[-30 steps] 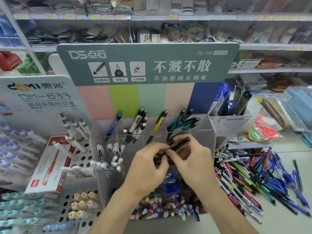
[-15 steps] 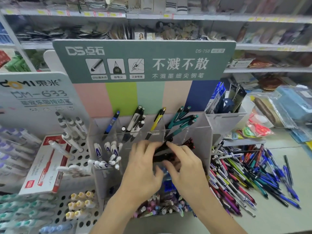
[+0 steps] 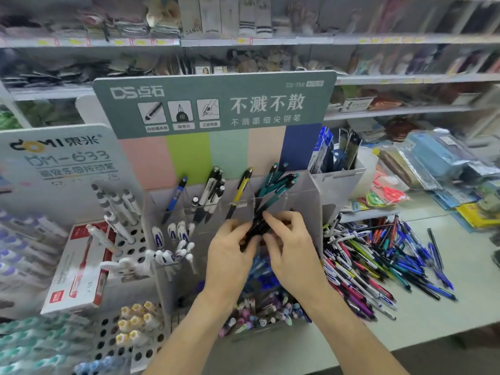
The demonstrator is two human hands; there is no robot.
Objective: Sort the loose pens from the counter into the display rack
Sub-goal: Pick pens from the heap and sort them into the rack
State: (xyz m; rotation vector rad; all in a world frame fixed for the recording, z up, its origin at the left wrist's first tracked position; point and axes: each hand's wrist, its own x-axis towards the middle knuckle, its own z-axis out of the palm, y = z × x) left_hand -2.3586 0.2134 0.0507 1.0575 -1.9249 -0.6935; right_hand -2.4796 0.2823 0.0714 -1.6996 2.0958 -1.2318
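Having been lowered from above the rack point(image 3: 297, 212) toward its clear compartments, a bundle of dark pens point(image 3: 255, 228) is being pinched between left hand point(image 3: 230, 255) and right hand point(image 3: 292, 250), meaning insertion is near, while the pile point(image 3: 378, 261) is being left on the tabletop point(image 3: 446, 307).

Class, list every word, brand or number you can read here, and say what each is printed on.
"DS点石", "DS-758", "不溅不散", "不溅墨细尖钢笔": green header board.
"東米", "DM-633": white display card.
"DANCE": box on the top shelf.
Icon captions, shelf price tags, red pen box: too blurred.
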